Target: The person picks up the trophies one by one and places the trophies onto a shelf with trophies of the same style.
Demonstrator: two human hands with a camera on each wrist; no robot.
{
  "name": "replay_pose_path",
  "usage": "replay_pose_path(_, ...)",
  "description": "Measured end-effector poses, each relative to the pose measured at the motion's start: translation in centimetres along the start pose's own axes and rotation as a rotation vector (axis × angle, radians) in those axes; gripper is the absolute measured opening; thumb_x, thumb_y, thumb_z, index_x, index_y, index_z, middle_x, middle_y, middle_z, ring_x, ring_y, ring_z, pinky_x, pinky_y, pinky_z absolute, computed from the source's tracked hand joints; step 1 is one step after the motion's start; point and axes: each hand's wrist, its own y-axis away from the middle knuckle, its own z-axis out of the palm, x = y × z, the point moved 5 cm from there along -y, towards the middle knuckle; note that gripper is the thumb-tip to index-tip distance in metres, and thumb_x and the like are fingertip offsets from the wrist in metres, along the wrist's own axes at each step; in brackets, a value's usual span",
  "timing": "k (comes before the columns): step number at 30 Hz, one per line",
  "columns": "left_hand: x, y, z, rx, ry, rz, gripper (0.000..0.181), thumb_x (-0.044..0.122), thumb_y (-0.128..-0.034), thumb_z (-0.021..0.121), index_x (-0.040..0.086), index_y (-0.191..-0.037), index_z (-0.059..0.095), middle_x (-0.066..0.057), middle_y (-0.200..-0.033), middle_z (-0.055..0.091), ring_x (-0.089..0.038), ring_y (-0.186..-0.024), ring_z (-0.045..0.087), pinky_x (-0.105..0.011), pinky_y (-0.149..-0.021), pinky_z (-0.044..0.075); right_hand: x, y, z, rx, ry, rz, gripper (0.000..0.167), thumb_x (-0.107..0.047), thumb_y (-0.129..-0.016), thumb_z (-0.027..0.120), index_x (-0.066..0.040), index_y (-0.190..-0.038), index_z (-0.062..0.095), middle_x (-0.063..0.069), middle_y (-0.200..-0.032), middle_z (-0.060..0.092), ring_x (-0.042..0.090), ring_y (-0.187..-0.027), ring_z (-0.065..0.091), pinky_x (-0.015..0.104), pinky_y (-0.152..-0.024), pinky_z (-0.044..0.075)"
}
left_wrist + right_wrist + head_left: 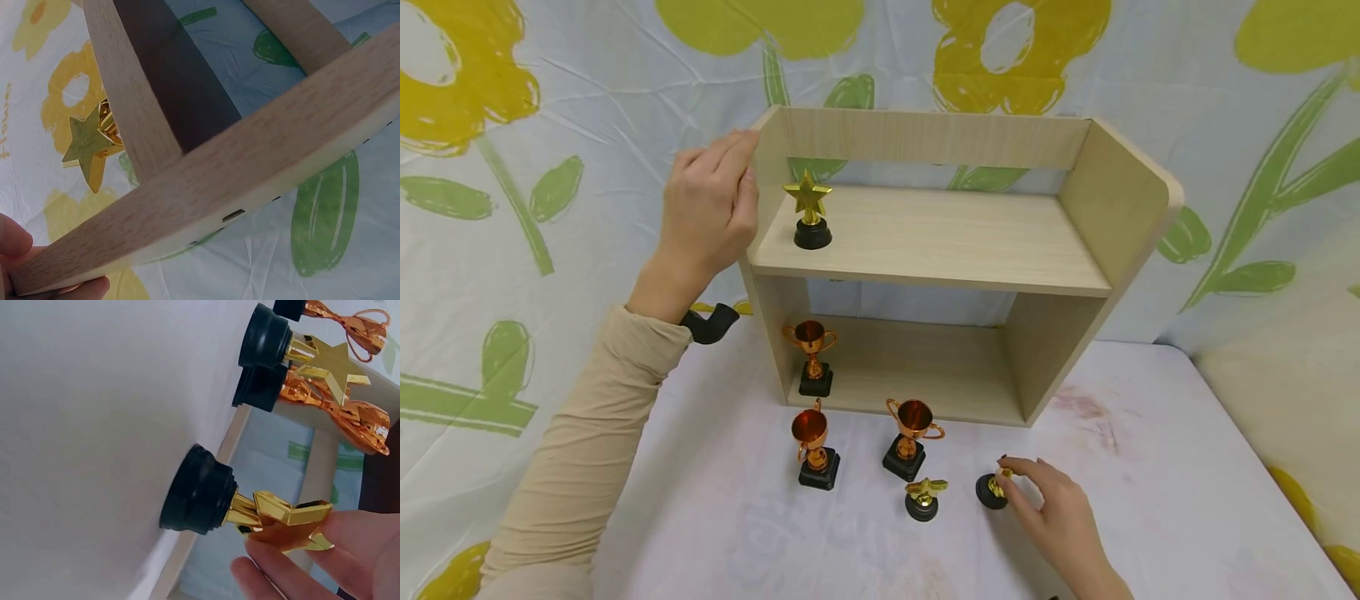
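My left hand [711, 196] grips the front edge of the left side panel [212, 165] of a two-level wooden shelf [932, 237]; its thumb and fingertips show at the panel's end in the left wrist view. With my right hand [1063, 512] I pinch the star of a small gold star trophy [290, 515]. Its round black base [197, 490] is down at the white tabletop. Left of it stands another gold star trophy [922, 502]. Two copper-coloured cup trophies, one nearer the middle [906, 454] and one to the left [817, 467], stand before the shelf.
A third gold star trophy [812, 233] stands at the left of the upper board. Below it, a copper cup trophy [816, 379] is at the lower board's left end. Flower-printed cloth [602, 75] hangs behind. A black band [711, 323] shows at my left wrist.
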Motion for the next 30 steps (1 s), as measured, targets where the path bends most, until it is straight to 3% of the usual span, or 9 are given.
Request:
replay_pose_path(3,-0.13,0.09,0.03,0.0,0.002,-0.004,0.043,0.012,-0.0962,0.039,-0.007,-0.127,0.062,-0.023,-0.125,0.064,-0.034,-0.121,0.059,-0.05,-0.097,0.042,0.08,-0.35,0.13,-0.025,0.004,0.015,0.026,0.0,-0.071,0.084,-0.012,-0.093,0.076,-0.004,-0.089,0.074,0.021,-0.082,0.07,0.005,-0.1,0.032)
replay_pose_path(6,-0.2,0.15,0.03,0.001,0.003,-0.006,0.043,0.012,-0.0962,0.039,-0.007,-0.127,0.062,-0.023,-0.125,0.064,-0.034,-0.122,0.059,-0.05,-0.097,0.042,0.23,-0.57,0.29,-0.042,0.022,0.045,0.025,-0.005,-0.072,0.085,-0.017,-0.092,0.076,-0.01,-0.086,0.072,0.015,-0.081,0.07,0.011,-0.089,0.044)
replay_pose_path(9,-0.2,0.22,0.0,0.002,0.0,-0.005,0.043,0.012,-0.0964,0.038,-0.008,-0.127,0.062,-0.023,-0.125,0.064,-0.034,-0.122,0.058,-0.05,-0.097,0.042,0.37,-0.77,0.38,-0.048,0.027,0.049,0.022,-0.006,-0.073,0.084,-0.017,-0.09,0.076,-0.012,-0.085,0.071,0.014,-0.08,0.069,0.014,-0.078,0.048)
replay_pose_path(21,-0.03,0.13,-0.03,0.006,-0.001,0.002,0.043,0.009,-0.0947,0.039,-0.008,-0.127,0.063,-0.023,-0.125,0.064,-0.034,-0.122,0.059,-0.049,-0.098,0.042,0.56,-1.11,0.54,-0.086,0.028,0.082,0.021,-0.005,-0.076,0.082,-0.017,-0.092,0.075,-0.011,-0.086,0.073,0.015,-0.083,0.071,0.012,-0.079,0.046)
replay_pose_path(30,-0.16,0.08,0.16,-0.003,0.008,-0.014,0.043,0.01,-0.0955,0.039,-0.006,-0.128,0.063,-0.021,-0.127,0.064,-0.032,-0.123,0.058,-0.048,-0.099,0.042,0.41,-0.96,0.0,-0.038,0.092,0.16,0.018,-0.011,-0.072,0.085,-0.017,-0.086,0.076,-0.005,-0.08,0.074,0.022,-0.074,0.071,0.038,-0.063,0.053)
